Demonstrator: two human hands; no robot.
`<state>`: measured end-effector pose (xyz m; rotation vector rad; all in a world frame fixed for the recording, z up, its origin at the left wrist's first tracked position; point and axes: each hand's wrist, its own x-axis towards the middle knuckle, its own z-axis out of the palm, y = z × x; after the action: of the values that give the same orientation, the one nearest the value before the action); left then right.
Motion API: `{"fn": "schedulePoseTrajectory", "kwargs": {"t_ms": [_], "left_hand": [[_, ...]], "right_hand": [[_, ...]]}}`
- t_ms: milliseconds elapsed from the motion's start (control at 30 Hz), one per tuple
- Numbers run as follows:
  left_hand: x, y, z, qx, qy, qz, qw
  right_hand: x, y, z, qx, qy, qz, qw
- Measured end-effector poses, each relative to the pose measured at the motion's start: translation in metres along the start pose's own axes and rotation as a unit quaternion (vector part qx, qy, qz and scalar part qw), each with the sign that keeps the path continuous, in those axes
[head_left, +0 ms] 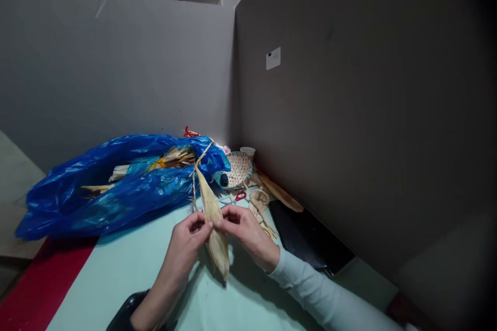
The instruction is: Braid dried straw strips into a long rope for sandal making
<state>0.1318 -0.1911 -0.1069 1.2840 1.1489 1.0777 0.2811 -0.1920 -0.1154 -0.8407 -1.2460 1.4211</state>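
A long, pale dried leaf that looks like a corn husk (218, 253) is stretched between my hands above the table. My left hand (190, 235) pinches its left edge between thumb and fingers. On the opposite edge, my right hand (246, 230) pinches it the same way, the two thumbs nearly touching at the middle. The husk's narrow end points away from me, and its other tip hangs toward me. A thin braided cord (194, 186) runs by the narrow end; whether it is joined to the husk, I cannot tell.
A blue plastic bag (93, 212) with bundled dry leaves (176, 158) lies left. Beyond my hands are a woven basket (236, 168), red-handled scissors (240, 195) and a small woven piece (258, 204). A black flat object (298, 232) lies right. Grey partitions (155, 72) stand behind and right.
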Motion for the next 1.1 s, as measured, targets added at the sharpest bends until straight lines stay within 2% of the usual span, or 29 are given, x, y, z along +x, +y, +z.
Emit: {"fn": "schedulePoseTrajectory", "kwargs": {"t_ms": [167, 467, 600, 800, 900, 967, 1100], "left_hand": [[-0.001, 0.001, 0.000, -0.006, -0.009, -0.017, 1.000], [0.000, 0.003, 0.000, 0.083, -0.004, 0.014, 0.996], [-0.002, 0.002, 0.001, 0.090, 0.007, 0.033, 0.995], [-0.005, 0.005, 0.002, 0.082, 0.001, 0.038, 0.996], [-0.005, 0.004, 0.002, 0.116, 0.023, 0.062, 0.991], [-0.002, 0.001, 0.001, 0.097, 0.047, 0.052, 0.993], [0.005, -0.004, -0.009, -0.029, 0.070, -0.019, 0.997]], "right_hand": [[0.001, -0.001, -0.002, -0.015, 0.000, 0.006, 1.000], [0.000, 0.006, -0.002, -0.062, 0.023, -0.016, 0.998], [0.000, 0.005, 0.000, -0.069, 0.027, -0.020, 0.997], [0.000, 0.006, -0.002, -0.039, -0.001, -0.002, 0.999], [-0.002, 0.003, 0.000, -0.019, -0.020, -0.006, 1.000], [-0.005, -0.004, 0.001, 0.008, -0.045, -0.011, 0.999], [-0.011, -0.029, -0.004, 0.071, -0.078, -0.027, 0.994]]}}
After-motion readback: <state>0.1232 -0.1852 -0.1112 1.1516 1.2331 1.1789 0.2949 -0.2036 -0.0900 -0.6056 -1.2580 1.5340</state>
